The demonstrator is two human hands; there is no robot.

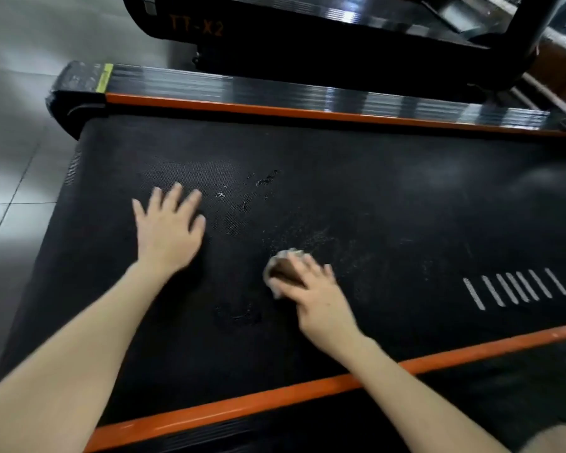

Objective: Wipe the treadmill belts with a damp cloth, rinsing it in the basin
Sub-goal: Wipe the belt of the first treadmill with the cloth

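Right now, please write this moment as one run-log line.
step: belt wipe | left hand: flat on treadmill belt | right hand: grips cloth on belt | wet-looking specks: beyond cloth

A: Where are the hands?
B: The left hand [169, 230] lies flat on the black belt [389, 197]; the right hand [317, 292] presses a bunched cloth [283, 273] there, seemingly gripped, though blur softens the hold.

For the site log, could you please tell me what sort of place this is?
Probably a gym or fitness showroom: a treadmill belt with orange rails, a second treadmill behind it, and a tiled floor.
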